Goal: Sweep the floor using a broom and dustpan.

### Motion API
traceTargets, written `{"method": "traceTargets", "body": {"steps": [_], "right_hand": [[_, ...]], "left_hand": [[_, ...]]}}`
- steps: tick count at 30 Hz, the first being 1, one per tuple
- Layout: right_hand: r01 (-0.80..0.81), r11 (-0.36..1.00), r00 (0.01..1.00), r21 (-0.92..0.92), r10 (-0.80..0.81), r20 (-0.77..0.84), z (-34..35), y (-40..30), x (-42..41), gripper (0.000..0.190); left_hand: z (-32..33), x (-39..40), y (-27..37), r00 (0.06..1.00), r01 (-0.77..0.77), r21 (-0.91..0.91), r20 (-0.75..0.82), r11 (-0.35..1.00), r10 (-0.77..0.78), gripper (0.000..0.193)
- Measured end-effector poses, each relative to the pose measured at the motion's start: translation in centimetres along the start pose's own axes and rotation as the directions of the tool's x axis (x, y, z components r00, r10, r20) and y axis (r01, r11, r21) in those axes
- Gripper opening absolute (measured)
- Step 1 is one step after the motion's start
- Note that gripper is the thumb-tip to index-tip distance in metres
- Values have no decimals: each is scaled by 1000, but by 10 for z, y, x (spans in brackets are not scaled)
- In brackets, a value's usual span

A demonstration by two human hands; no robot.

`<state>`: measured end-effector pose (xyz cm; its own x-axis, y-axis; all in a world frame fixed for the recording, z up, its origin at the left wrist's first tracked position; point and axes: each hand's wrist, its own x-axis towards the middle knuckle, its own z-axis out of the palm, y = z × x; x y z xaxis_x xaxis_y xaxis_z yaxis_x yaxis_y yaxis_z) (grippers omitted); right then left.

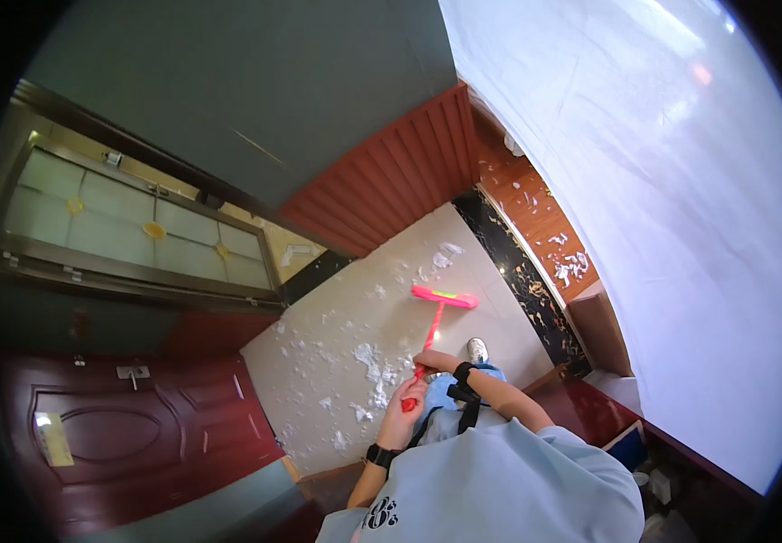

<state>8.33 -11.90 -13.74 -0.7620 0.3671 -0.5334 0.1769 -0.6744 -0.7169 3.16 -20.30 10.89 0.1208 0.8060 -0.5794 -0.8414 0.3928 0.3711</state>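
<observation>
A broom with a bright pink head [444, 297] and a red handle [434, 329] reaches away from me over the pale tiled floor [391, 271]. Near the top end of the handle my left hand [404, 402] is closed around it, the red tip showing at the palm. My right hand [432, 361] grips the same handle further down, towards the head. White torn scraps [372, 363], which look like paper, lie scattered on the tiles, thickest left of the handle. A few larger scraps [444, 256] lie beyond the broom head.
A dark red door [140, 421] is at the left, beside a framed glass panel door [153, 224]. A wall with red ribbed panelling [391, 176] stands ahead. Past a black patterned threshold [527, 278], a wooden floor [520, 197] holds more scraps beside a large white sheet [669, 170].
</observation>
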Motion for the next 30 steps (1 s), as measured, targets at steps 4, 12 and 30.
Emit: {"method": "traceTargets", "body": {"steps": [4,12,30], "right_hand": [[-158,978,987,139,159,2,19,-32,-15,16],[-208,962,969,178,227,-97,31,-53,-51,16],[542,285,818,-791,-396,417,29,83,32,24]], "left_hand": [[10,-8,6,997,26,-15,67,1000,-25,11],[-19,-14,13,943,329,-550,145,768,-300,13],[-103,-43,16,954,261,-848,154,461,-257,10]]}}
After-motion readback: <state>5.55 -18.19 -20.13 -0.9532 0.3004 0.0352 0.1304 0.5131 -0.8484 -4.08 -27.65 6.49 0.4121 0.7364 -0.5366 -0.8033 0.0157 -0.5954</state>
